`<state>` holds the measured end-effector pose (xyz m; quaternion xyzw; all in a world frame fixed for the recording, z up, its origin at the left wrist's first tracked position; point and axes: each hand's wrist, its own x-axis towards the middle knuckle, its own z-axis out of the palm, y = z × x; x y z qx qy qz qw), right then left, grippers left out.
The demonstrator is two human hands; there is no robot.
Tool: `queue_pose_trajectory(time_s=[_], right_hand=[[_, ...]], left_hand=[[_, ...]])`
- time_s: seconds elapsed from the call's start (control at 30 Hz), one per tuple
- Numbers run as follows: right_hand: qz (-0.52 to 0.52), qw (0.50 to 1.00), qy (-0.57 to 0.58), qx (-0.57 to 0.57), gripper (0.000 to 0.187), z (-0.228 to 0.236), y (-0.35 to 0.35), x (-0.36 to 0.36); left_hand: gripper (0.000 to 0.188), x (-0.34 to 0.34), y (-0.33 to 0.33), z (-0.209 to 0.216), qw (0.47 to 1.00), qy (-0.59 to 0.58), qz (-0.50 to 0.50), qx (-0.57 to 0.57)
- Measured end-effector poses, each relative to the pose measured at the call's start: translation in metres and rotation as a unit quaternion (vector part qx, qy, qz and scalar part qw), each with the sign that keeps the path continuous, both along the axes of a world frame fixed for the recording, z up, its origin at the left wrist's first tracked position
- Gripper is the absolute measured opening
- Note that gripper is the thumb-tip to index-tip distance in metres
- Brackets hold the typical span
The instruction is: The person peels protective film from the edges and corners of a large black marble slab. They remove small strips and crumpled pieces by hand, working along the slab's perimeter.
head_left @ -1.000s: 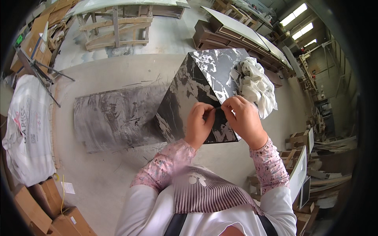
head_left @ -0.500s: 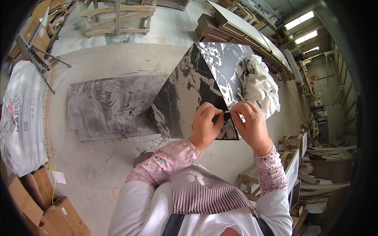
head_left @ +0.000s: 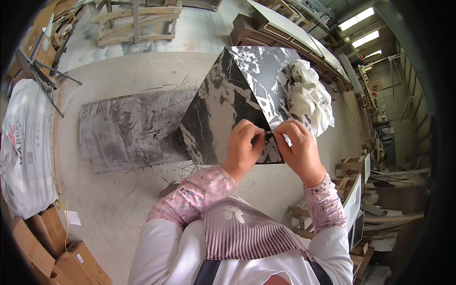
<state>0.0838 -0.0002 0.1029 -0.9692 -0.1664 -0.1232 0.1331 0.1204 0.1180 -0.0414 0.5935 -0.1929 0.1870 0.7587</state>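
Observation:
A box-shaped piece with a black and white marble pattern point(head_left: 216, 109) stands in front of me, one long edge running toward my body. At that edge, near its close end, my left hand point(head_left: 243, 148) is closed in a pinch with its fingertips against the side face. My right hand point(head_left: 300, 149) pinches at the same edge from the top-face side, its fingertips nearly meeting the left ones. Whatever lies between the fingers is too small to make out. A crumpled heap of white cloth point(head_left: 311, 97) rests on the top face, beyond my right hand.
A dusty grey board point(head_left: 135, 130) lies on the floor at the left, with thin dark strips around it. Cardboard boxes point(head_left: 78, 263) and a large white wrapped bundle point(head_left: 28, 147) line the left. A wooden frame point(head_left: 135, 21) stands far off; dark cabinets point(head_left: 254, 33) stand behind the box.
The whole view has shifted slightly, so the box sits a little further left and higher. Both hands stay pinched at the same edge, with only slight finger movement.

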Motion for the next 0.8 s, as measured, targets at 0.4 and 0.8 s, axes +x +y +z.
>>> queue_pose_trajectory(time_s=[0.4, 0.8], right_hand=[[0.015, 1.000, 0.006, -0.018, 0.011, -0.001, -0.004, -0.006], [0.024, 1.000, 0.011, -0.009, 0.013, -0.001, -0.007, -0.008]], left_hand=[[0.019, -0.012, -0.001, -0.001, 0.999, -0.018, 0.024, 0.031], [0.020, -0.013, 0.002, 0.004, 0.998, -0.024, 0.028, 0.041]])
